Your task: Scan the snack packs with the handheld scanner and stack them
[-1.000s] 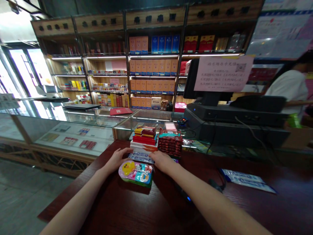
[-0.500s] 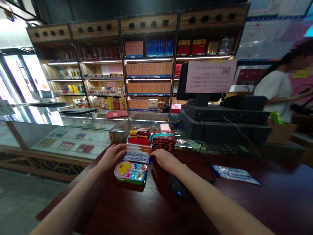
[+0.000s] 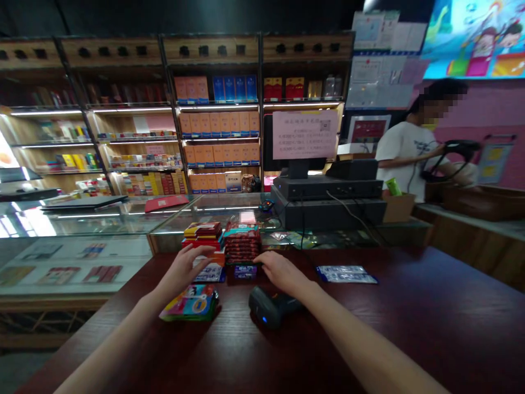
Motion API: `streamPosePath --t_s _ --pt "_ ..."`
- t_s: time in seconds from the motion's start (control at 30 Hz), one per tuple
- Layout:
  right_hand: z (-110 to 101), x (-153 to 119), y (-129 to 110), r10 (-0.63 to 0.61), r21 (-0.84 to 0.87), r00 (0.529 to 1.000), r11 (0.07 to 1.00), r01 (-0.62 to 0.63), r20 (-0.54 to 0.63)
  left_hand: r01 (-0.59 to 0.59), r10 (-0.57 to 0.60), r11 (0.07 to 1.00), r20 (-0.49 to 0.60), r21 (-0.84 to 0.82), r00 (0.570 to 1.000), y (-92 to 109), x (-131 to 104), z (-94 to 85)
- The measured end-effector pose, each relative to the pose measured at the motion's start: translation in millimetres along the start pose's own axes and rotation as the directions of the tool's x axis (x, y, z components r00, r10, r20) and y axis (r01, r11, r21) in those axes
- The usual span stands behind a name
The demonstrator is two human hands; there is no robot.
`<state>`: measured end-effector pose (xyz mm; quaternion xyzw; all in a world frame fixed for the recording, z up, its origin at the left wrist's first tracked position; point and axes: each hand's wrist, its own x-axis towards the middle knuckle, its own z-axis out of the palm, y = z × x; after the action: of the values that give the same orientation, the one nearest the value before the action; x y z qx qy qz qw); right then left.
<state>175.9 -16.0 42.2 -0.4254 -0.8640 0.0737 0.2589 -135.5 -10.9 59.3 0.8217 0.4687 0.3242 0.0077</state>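
Note:
My left hand [image 3: 189, 269], fingers apart and curved, hovers over a blue-and-white packet [image 3: 213, 274] in front of a stack of red, yellow and white packs [image 3: 205, 236]. Below that hand lies a small pile of colourful pouches [image 3: 196, 302], partly covered by the wrist. My right hand [image 3: 284, 272] is open, its fingertips by the right edge of a small purple packet [image 3: 245, 272]. That packet lies in front of a neat stack of dark red packets [image 3: 243, 247]. Beside my right wrist rests a black handheld scanner [image 3: 264, 309] with a blue light.
Two blue-and-white packets [image 3: 348, 274] lie to the right on the dark wooden counter [image 3: 369, 334]. Beyond stand a glass case [image 3: 209, 208] and a monitor with a pink notice [image 3: 304, 135]. A co-worker [image 3: 404, 148] at the right holds a black object.
The view has swung right. My left hand has lifted its fingers from beside the blue-and-white packet and now hovers over it. The purple packet now shows beside my right fingertips.

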Motion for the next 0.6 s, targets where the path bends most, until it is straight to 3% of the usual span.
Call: streamPosePath --t_s 0.27,0.43,0.6 --pt "-23.4 -35.2 42.4 0.09 -0.029 0.995 0.995 -0.091 -0.047 -0.107 0.105 0.994 0.099 0.007 0.989 40.7 32.5 33.3" --pt "-41.4 -60.1 67.2 0.147 -0.039 0.987 0.988 -0.149 -0.066 -0.21 0.21 0.978 0.169 -0.017 0.963 69.0 53.1 59.3" --pt "-52.8 -85.9 103.0 0.199 -0.031 0.975 0.979 -0.203 -0.1 -0.231 0.236 0.972 0.262 -0.048 0.936 104.7 71.5 79.5"
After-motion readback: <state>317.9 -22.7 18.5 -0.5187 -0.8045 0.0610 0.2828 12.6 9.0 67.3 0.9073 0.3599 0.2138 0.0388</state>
